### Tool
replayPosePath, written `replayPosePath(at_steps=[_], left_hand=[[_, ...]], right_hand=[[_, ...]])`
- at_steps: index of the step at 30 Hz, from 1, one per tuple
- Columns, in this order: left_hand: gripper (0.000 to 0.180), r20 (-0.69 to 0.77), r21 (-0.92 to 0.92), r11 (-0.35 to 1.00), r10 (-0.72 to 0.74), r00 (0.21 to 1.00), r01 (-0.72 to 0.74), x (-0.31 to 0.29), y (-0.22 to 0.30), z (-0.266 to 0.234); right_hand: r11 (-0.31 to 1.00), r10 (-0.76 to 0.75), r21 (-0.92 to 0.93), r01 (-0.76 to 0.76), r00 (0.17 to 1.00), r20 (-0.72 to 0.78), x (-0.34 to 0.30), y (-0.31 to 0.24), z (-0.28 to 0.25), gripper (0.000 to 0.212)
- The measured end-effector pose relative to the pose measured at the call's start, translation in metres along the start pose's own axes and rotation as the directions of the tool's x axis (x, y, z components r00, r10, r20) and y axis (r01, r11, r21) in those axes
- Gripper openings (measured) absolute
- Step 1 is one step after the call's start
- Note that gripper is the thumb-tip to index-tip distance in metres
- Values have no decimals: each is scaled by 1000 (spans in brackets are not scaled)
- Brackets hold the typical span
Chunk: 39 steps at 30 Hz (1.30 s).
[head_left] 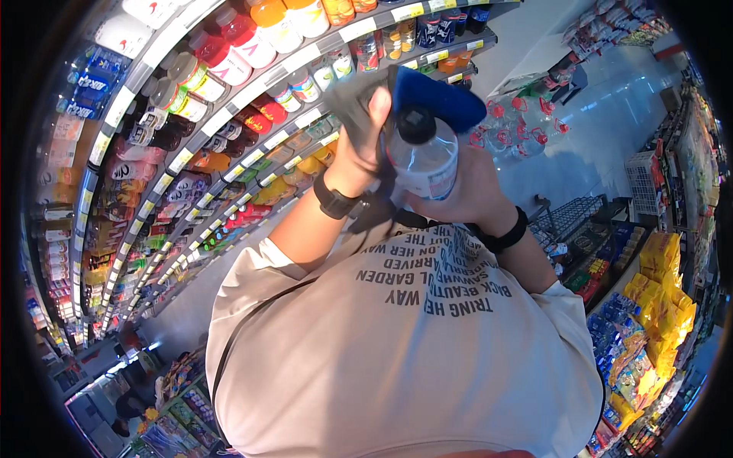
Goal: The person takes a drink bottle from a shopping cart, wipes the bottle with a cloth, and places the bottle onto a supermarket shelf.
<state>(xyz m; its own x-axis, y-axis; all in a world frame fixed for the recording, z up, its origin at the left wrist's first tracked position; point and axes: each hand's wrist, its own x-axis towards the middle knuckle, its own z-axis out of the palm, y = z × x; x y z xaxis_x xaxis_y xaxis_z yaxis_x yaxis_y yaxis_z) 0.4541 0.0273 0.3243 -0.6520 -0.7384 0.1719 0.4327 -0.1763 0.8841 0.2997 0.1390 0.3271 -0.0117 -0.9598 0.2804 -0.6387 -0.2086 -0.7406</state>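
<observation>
In front of my chest, my right hand (477,191) is wrapped round a clear plastic bottle (427,156) with a black cap and a pale label. The bottle stands roughly upright, its cap towards the shelves. My left hand (365,156), thumb raised, grips a cloth (443,99) that looks grey on one side and bright blue on the other. The cloth is blurred by motion and spreads just beyond the bottle's cap. Whether it touches the bottle I cannot tell. A dark watch (336,200) is on my left wrist and a black band (504,233) on my right.
Curved tiers of a shop shelf (244,95), packed with drink bottles, run along the left and far side. Large water bottles with red caps (519,122) stand on the floor beyond. To the right are a dark wire rack (576,217) and yellow packets (660,278).
</observation>
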Motion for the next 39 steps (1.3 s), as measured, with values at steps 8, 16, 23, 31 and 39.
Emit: replayPosePath(at_steps=[8, 16, 23, 31, 39], left_hand=[[42, -38, -256, 943, -231, 972, 214, -20, 5, -21], [52, 29, -265, 894, -367, 930, 361, -33, 15, -69], [81, 151, -553, 794, -202, 968, 252, -45, 7, -89], [99, 211, -471, 836, -204, 956, 282, -77, 24, -106], [93, 47, -561, 792, -261, 964, 241, -53, -1, -107]], right_hand=[[976, -156, 127, 177, 974, -164, 33, -23, 29, 81], [803, 0, 595, -35, 998, 59, 66, -56, 35, 77], [759, -158, 651, 12, 973, 167, 92, -37, 58, 74], [591, -137, 743, -316, 868, 478, 109, -44, 75, 87], [978, -195, 52, 201, 976, -102, 97, -51, 60, 69]])
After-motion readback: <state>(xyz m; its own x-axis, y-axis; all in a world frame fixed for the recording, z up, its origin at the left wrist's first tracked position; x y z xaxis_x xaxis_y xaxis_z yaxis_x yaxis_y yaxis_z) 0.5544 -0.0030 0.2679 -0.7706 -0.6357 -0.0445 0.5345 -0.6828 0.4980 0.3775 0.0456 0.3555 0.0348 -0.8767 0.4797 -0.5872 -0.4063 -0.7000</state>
